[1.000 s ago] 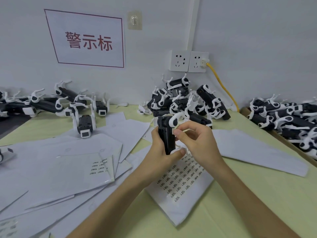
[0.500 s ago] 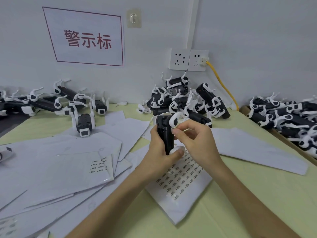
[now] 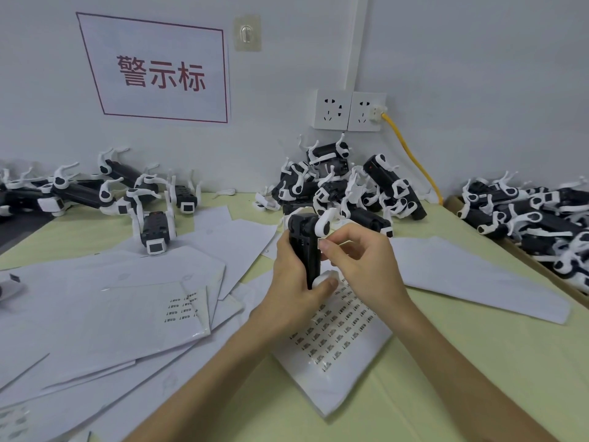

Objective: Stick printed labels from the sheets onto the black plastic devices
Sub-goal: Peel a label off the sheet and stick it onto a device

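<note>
Above tabletop [image 3: 446,362], left hand [image 3: 293,282] grips one device [image 3: 304,247], right hand [image 3: 363,260] pinches one label [image 3: 321,241].

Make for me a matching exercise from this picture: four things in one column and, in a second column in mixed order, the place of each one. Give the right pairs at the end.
Things
1. yellow cable
2. full label sheet
3. black device nearest the camera
4. red-lettered sign

Places
A. gripped upright by the left hand
B. flat on the table, below the held device
C. plugged into the right wall socket
D. on the wall, upper left

Pairs: 1-C, 2-B, 3-A, 4-D
</note>
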A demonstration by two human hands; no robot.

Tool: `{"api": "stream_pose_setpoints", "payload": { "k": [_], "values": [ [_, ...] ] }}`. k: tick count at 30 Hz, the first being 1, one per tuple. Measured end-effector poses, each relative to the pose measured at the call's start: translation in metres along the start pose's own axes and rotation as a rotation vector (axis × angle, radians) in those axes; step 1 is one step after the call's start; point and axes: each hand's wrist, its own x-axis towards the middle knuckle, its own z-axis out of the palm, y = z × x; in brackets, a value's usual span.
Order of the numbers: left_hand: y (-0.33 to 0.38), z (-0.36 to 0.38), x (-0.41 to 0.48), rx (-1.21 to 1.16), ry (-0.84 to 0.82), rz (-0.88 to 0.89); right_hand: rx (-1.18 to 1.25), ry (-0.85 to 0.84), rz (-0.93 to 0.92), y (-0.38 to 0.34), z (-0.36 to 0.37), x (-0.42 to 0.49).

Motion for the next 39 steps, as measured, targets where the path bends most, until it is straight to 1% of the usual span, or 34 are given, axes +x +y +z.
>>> {"api": "stream_pose_setpoints", "payload": {
  "k": [4,11,18,23,27,29,31,34,36,39],
  "values": [
    [0.000,-0.001,-0.002,0.023,0.008,0.029,0.000,0.003,0.005,0.001,0.000,0.000],
    [0.003,0.001,-0.003,0.085,0.072,0.134,0.006,0.013,-0.017,0.005,-0.001,0.001],
    [0.001,-0.002,-0.002,0.105,0.070,0.153,0.021,0.017,-0.021,0.008,-0.001,0.001],
    [0.002,-0.004,-0.004,0.105,0.066,0.158,0.048,0.003,0.015,0.010,-0.003,0.004],
    [0.003,-0.006,-0.003,0.063,0.027,0.091,0.073,0.063,0.064,0.010,-0.008,0.006],
    [0.007,-0.008,-0.002,-0.077,-0.036,-0.016,0.078,0.059,0.064,0.010,-0.007,0.007],
    [0.010,-0.010,0.000,-0.249,-0.088,-0.143,0.096,0.014,0.036,0.009,-0.004,0.007],
    [0.011,-0.011,0.002,-0.439,-0.093,-0.250,0.173,-0.084,0.003,0.008,-0.002,0.007],
    [0.013,-0.013,0.004,-0.481,-0.061,-0.287,0.215,-0.129,0.007,0.008,-0.004,0.007],
    [0.015,-0.016,0.006,-0.438,-0.017,-0.332,0.232,-0.172,0.012,0.007,-0.005,0.006]
  ]
}}
